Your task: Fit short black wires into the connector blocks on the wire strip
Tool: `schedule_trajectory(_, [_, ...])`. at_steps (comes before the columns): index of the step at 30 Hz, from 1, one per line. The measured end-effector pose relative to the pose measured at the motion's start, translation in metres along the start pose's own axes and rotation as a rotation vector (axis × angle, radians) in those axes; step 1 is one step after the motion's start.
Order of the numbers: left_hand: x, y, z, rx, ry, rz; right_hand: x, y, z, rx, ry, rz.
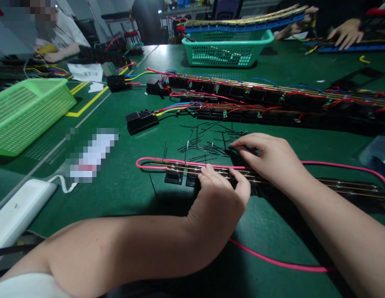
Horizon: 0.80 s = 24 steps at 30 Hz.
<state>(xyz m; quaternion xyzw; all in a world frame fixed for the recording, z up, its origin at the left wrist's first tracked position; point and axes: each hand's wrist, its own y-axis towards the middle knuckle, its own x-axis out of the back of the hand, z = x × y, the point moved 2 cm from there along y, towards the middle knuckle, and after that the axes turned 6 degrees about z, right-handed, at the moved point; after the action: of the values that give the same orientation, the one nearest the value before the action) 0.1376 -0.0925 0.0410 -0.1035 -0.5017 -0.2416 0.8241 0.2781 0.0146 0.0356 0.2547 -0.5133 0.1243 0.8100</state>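
Observation:
A long black strip with copper rods and square black blocks (174, 177) lies across the green table in front of me. My left hand (221, 188) is closed over it, fingers bent across the rods and a thick red wire (155, 159) that runs along the strip and loops around its left end. Several thin black cable ties (186, 152) stick up from this left end. Beyond the strip lies a loose pile of black cable ties (197, 145). At the pile's right edge my right hand (267, 155) has its fingertips pinched together; what they hold is too small to make out.
Two wired strips (248, 93) with a black connector (142, 121) lie farther back. A green basket (33, 111) and a white power strip (21, 203) are at left. Behind stands a teal basket (226, 51) bearing more strips. Other people's hands (346, 33) work at the far side.

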Motion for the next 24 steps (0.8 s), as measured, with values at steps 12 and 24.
schedule_trajectory(12, [-0.001, -0.003, -0.004, -0.02, 0.015, 0.022, 0.006, -0.002, 0.008, 0.002, -0.114, -0.065])
schedule_trajectory(24, [0.006, -0.001, 0.001, -0.01, -0.026, 0.062, 0.014, -0.005, 0.022, -0.136, 0.215, -0.03])
